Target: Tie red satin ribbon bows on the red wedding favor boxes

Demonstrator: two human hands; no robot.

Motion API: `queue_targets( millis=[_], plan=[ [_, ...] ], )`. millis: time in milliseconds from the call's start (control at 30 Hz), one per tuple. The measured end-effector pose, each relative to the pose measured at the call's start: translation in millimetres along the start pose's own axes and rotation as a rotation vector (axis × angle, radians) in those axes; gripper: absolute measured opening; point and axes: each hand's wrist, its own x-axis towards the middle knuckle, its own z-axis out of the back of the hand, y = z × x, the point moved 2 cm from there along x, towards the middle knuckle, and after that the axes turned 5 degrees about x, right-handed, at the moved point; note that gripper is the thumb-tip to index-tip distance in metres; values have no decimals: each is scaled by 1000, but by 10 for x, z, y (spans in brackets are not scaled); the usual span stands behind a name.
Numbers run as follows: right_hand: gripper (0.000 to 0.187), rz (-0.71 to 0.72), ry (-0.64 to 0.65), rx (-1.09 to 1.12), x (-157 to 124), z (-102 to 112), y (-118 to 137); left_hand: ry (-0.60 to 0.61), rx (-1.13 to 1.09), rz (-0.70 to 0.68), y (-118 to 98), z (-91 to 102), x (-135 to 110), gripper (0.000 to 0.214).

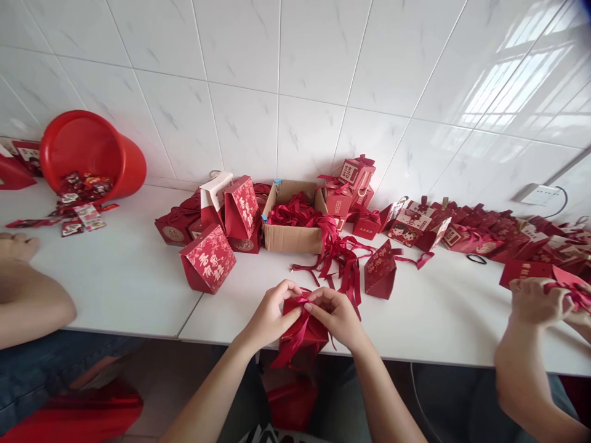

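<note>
At the table's front edge stands a small red gift box (310,337) with a red ribbon (299,332) looped over its top. My left hand (276,311) pinches the ribbon from the left, fingers closed at the knot. From the other side my right hand (336,315) pinches the same ribbon, its fingertips almost meeting the left ones. One loose ribbon end hangs down the box's front. Just behind lies a heap of loose red ribbons (344,267), spilling from an open cardboard box (293,239).
Red gift boxes (210,261) stand left of the cardboard box, and another (381,271) stands to the right. A red bucket (132,163) lies tipped with wrapped sweets. A co-worker's hands (538,301) hold a red box at right; another person's arm (32,301) rests at left.
</note>
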Motion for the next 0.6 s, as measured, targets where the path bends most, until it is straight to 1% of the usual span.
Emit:
queue_targets(
  millis=[100, 200, 333, 467, 600],
  plan=[
    [22, -16, 41, -29, -4, 41, -6, -16, 19, 10, -3, -14, 0, 15],
    [18, -10, 34, -119, -25, 71, 13, -7, 31, 7, -9, -20, -10, 17],
    [23, 0, 9, -240, -61, 55, 75, 25, 61, -28, 5, -19, -26, 23],
    [19, 6, 16, -210, -62, 31, 105, 36, 103, -58, 30, -22, -31, 27],
    [16, 9, 13, -226, -34, 47, 87, 16, 82, -47, 14, -34, -37, 22]
  ],
)
